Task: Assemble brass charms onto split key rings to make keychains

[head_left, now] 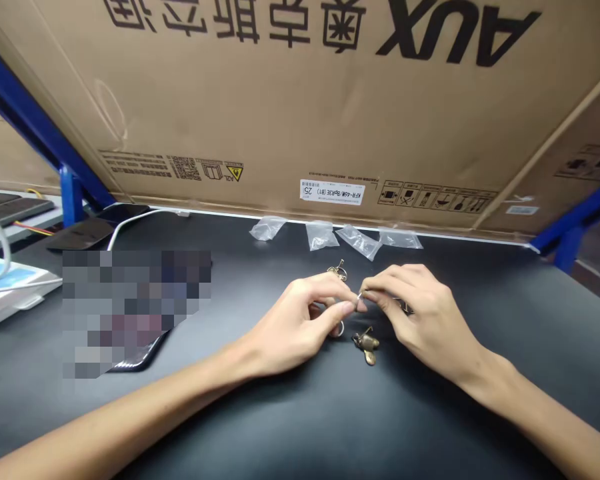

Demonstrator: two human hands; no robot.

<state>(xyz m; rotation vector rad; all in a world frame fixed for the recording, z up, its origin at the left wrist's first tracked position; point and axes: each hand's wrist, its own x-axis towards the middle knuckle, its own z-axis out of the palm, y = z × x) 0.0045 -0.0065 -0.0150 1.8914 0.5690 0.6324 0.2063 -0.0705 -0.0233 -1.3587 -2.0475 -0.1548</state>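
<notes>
While pinching the ring [359, 296] between left hand [295, 327] and right hand [420, 313], keep both grips closed and steady above the brass charm [367, 347] at lower centre.

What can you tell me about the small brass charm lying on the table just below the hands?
The brass charm is a small metal piece with an antique-brass look, built from rounded lobes, though its exact shape is hard to tell at this size. A thin wire loop or hook rises from its upper end. It lies on the dark tabletop, below and between the left hand and the right hand. Neither hand appears to touch it; only the tabletop does.
</notes>
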